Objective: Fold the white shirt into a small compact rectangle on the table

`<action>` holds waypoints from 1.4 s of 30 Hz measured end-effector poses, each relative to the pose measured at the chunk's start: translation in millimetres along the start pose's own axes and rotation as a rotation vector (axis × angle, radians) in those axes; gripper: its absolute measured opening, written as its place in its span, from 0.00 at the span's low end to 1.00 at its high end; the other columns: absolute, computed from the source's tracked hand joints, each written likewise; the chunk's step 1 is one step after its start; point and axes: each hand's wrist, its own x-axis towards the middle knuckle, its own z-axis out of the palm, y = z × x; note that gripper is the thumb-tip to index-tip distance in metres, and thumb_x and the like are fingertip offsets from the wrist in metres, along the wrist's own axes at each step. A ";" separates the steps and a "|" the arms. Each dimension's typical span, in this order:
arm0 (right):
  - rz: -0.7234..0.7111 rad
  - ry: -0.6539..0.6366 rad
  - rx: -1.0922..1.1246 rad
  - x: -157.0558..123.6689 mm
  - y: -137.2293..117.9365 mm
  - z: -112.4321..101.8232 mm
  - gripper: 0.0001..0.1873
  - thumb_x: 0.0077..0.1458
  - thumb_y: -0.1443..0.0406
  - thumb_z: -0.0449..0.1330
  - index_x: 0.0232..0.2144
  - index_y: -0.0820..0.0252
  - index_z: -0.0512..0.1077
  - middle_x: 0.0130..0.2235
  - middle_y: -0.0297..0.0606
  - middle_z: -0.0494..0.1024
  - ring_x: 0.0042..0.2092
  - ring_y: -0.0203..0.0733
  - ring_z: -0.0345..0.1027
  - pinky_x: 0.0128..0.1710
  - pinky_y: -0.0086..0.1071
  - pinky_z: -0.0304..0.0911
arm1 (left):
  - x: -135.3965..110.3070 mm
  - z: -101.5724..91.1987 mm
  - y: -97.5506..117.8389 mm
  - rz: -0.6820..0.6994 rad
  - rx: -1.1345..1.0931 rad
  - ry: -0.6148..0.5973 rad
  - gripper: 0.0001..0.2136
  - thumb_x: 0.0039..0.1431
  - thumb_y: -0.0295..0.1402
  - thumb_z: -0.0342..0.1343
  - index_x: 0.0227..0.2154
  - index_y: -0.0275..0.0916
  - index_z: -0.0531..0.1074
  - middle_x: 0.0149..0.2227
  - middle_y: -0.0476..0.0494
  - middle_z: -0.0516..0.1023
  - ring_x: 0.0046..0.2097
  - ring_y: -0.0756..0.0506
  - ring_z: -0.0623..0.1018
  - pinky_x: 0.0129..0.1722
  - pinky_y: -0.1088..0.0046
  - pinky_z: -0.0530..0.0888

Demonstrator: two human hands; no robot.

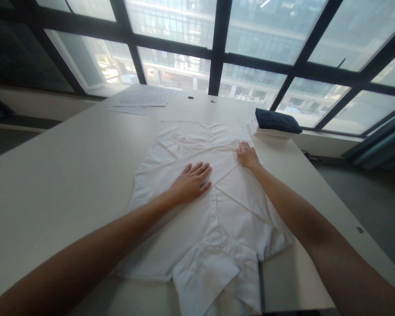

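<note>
A white buttoned shirt (197,210) lies spread flat on a pale table (62,166), collar towards me and hem towards the windows. My left hand (192,182) rests flat on the middle of the shirt, fingers stretched out. My right hand (246,156) is farther out on the shirt's right side, fingers curled on a fold of the fabric where a sleeve crosses the body.
A stack of folded clothes with a dark navy piece on top (274,123) sits at the table's far right. Sheets of paper (141,102) lie at the far left edge. Large dark-framed windows (217,48) run behind the table. Floor drops off on the right.
</note>
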 end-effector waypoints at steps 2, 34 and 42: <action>-0.001 0.010 -0.007 -0.3 -0.3 -0.1 0.30 0.68 0.61 0.40 0.67 0.68 0.60 0.71 0.50 0.57 0.72 0.49 0.47 0.69 0.51 0.45 | 0.0 0.8 -0.1 -0.001 -0.002 0.003 0.29 0.72 0.46 0.41 0.71 0.40 0.54 0.73 0.44 0.53 0.73 0.39 0.53 0.71 0.50 0.50; -0.076 0.075 -0.023 -4.4 -1.6 6.5 0.29 0.66 0.62 0.40 0.61 0.72 0.66 0.64 0.58 0.68 0.65 0.54 0.59 0.63 0.50 0.53 | -115.1 -28.3 -95.2 -0.420 0.130 -0.099 0.34 0.72 0.51 0.34 0.73 0.35 0.46 0.74 0.36 0.45 0.74 0.38 0.47 0.70 0.45 0.45; -0.079 0.095 0.027 -5.6 -5.5 15.2 0.29 0.67 0.60 0.39 0.62 0.69 0.65 0.65 0.56 0.67 0.65 0.53 0.57 0.63 0.51 0.50 | -130.2 -31.0 -112.3 -0.466 -0.102 0.162 0.27 0.71 0.46 0.42 0.65 0.36 0.65 0.67 0.33 0.65 0.69 0.37 0.63 0.68 0.52 0.58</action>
